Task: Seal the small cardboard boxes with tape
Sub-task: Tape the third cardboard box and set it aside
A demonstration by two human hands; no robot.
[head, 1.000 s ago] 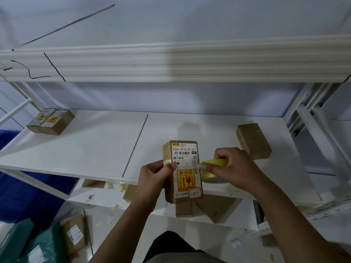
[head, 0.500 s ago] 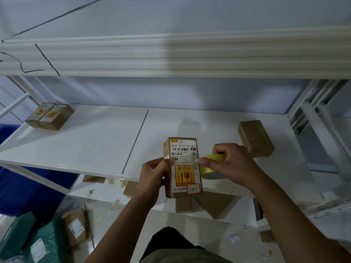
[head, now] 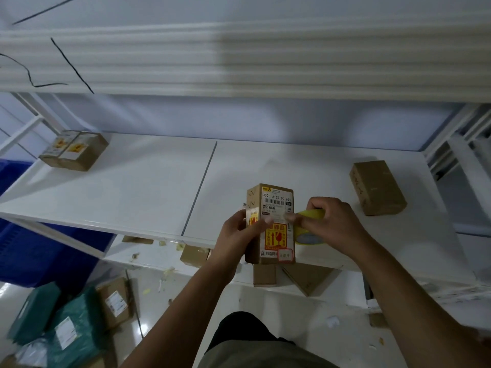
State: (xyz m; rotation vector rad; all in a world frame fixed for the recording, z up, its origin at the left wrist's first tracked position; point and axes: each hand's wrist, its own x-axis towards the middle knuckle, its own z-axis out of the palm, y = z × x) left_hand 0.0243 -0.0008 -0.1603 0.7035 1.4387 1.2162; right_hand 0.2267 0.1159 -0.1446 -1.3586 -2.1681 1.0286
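Observation:
A small brown cardboard box with a white shipping label and a yellow fragile sticker stands upright at the front edge of the white shelf. My left hand grips its left side, thumb on the front face. My right hand holds a yellow tape roll against the box's right side, its thumb and forefinger pinching the tape end on the label. Another plain brown box lies on the shelf to the right. Two labelled boxes sit at the shelf's far left.
A lower shelf board holds several brown boxes and scraps. Green parcels and a labelled carton lie on the floor at lower left, beside a blue crate. White rack posts stand at right.
The box and both hands sit slightly higher in view. My right hand with the tape roll has shifted a little closer onto the box's label.

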